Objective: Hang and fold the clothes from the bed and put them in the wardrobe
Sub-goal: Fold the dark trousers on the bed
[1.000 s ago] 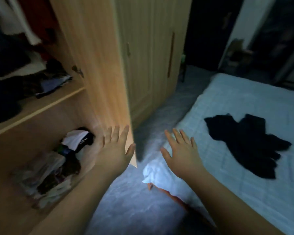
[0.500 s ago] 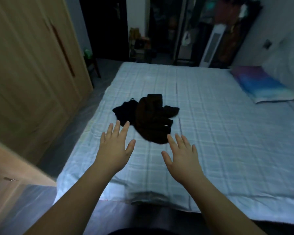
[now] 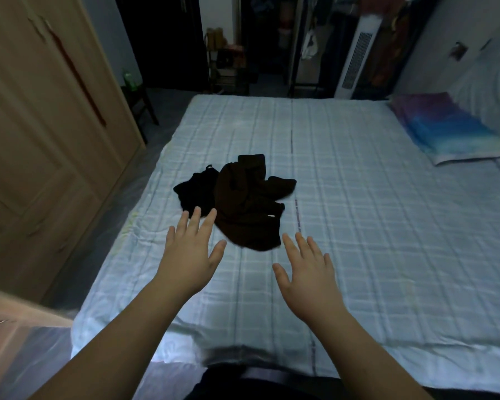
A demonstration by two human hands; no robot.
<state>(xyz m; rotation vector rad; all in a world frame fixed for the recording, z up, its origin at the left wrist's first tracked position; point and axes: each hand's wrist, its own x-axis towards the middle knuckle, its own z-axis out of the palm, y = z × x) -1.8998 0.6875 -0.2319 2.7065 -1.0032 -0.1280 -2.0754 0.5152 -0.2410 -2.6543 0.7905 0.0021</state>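
Both hands reach out over the pale blue checked bed sheet [image 3: 358, 197], fingers straight and spread, holding nothing — the left hand [image 3: 189, 255] just short of the crumpled black and dark-brown clothes [image 3: 240, 203], the right hand [image 3: 309, 269] just beside their near edge.

No legible text, label, brand, number or sign appears in the head view; the small pale tag [image 3: 271, 216] on the dark brown garment [image 3: 247, 209] is too small to read (it shows only as a light fleck); the dark plate [image 3: 456, 50] on the right-hand wall carries no readable marking.
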